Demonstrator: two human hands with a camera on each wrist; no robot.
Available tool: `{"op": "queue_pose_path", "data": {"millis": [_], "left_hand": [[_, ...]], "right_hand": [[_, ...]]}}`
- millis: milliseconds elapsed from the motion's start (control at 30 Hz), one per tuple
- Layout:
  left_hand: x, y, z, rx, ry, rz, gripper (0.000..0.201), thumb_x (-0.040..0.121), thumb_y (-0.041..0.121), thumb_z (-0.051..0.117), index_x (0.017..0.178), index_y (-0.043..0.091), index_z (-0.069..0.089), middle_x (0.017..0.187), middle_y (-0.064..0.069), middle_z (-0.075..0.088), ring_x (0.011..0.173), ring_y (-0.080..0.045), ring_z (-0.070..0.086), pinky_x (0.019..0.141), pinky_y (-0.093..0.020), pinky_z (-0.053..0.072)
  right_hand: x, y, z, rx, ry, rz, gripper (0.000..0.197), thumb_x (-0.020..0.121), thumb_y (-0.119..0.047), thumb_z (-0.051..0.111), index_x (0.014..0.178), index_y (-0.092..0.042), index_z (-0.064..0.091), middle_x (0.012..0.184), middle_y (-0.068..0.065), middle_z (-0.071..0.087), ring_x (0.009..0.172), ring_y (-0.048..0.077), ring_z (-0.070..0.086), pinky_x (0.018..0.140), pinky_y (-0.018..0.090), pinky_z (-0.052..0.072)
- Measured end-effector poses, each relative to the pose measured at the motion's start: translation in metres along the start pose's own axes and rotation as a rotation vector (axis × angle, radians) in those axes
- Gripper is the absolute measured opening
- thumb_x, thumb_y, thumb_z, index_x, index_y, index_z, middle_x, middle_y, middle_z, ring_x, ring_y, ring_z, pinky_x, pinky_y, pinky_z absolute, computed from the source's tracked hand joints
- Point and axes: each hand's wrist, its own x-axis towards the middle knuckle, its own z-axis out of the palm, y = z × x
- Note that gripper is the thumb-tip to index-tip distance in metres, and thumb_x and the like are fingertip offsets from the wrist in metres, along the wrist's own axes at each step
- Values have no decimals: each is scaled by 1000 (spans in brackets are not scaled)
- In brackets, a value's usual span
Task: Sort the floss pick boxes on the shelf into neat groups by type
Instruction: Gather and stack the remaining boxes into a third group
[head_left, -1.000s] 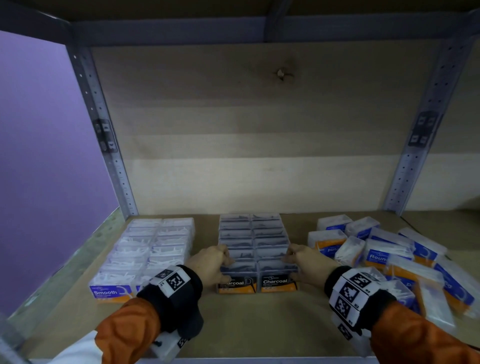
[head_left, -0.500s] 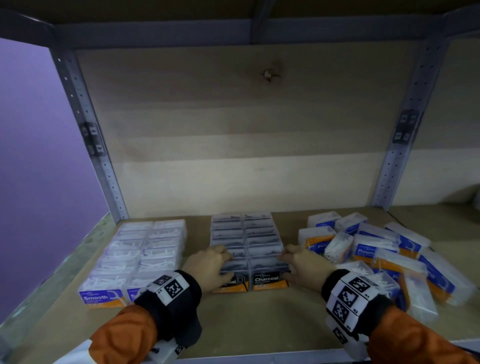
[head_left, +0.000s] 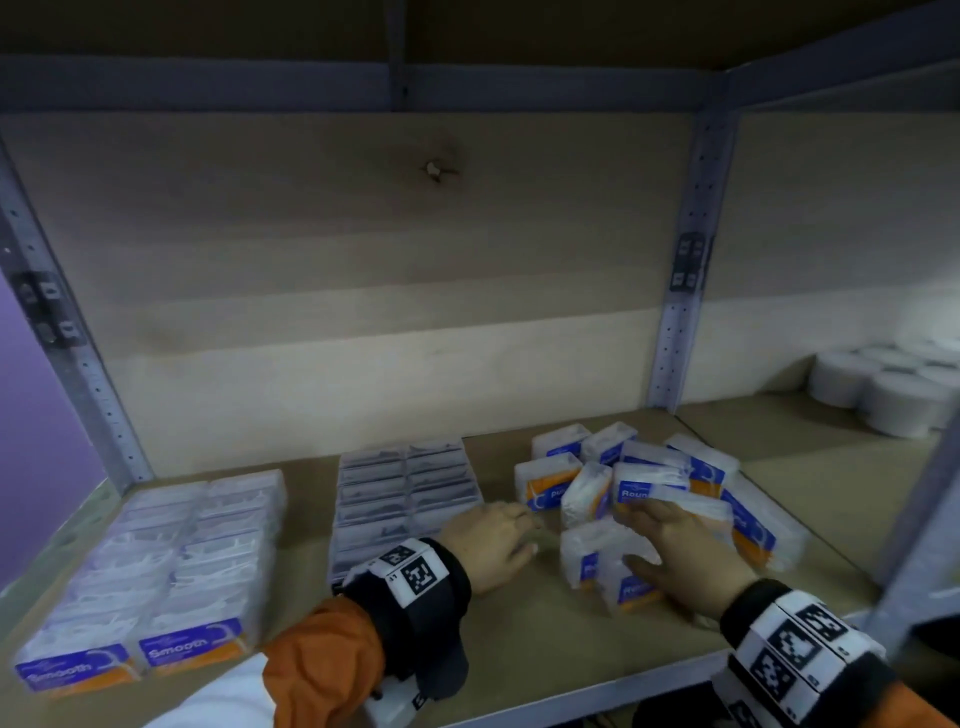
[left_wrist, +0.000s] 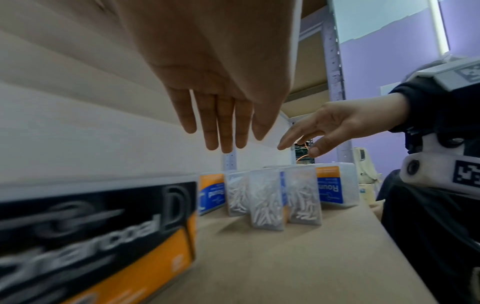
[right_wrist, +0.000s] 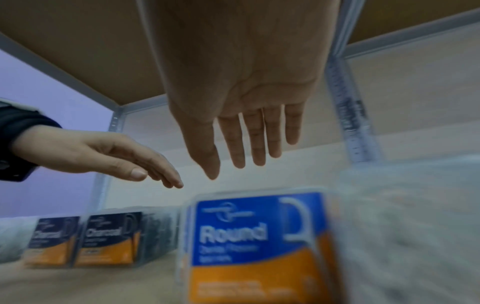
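1. The person seems to be starting on the last messy group. The Smooth boxes sit in neat rows on the left of the shelf. The Charcoal boxes sit in neat rows in the middle.
2. The Round boxes lie in a jumbled pile on the right. Some lean, some lie flat.
3. The left hand hangs just left of the pile. Its fingers are straight and loose, and it holds nothing.
4. The right hand is above the near boxes of the pile, palm down. Its fingers are spread and straight, and it grips nothing.
5. Next, the hands likely need to pick up 1 Round box at a time, turn each the same way, and line them up in rows. The clear boxes look slippery, so a soft, steady hold would help.
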Motion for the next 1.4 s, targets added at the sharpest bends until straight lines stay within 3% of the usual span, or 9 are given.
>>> {"op": "queue_pose_path", "data": {"millis": [200,400,533,900,1400], "left_hand": [[42,35,8,-38,-58,62,45,99,28,37,141,11,37,145,-6,40,129,-24,43,104,-35,39],[67,53,18,-16,-197,16,57,101,36,29,150,12,14,158,-7,12,145,-24,17,117,-39,20],[74,58,22,-1,-279,-27,61,101,42,23,151,13,2,160,-8,0,148,-23,4,119,-38,9],[76,63,28,-91,-287,-51,60,102,39,20,151,11,-2,160,-5,-4,148,-18,-3,119,-33,0],[78,63,36,-93,-223,-61,59,102,37,22,151,10,3,160,-4,3,148,-17,4,119,-30,4]], "right_hand": [[-20,42,12,14,1,115,66,95,-43,45,151,-26,15,159,-7,11,146,10,17,116,22,19],[-22,55,21,81,-64,189,74,97,-42,42,153,-14,1,161,4,-2,150,17,5,119,24,11],[-19,56,27,135,-94,230,78,99,-40,40,152,-6,-6,161,8,-7,150,18,1,119,23,7],[-19,54,40,128,-110,281,76,99,-41,36,151,-6,-6,160,9,-10,149,23,-7,120,29,-2],[-24,47,30,118,-148,268,74,100,-33,38,151,-4,-8,160,11,-12,149,24,-9,120,31,-4]]}}
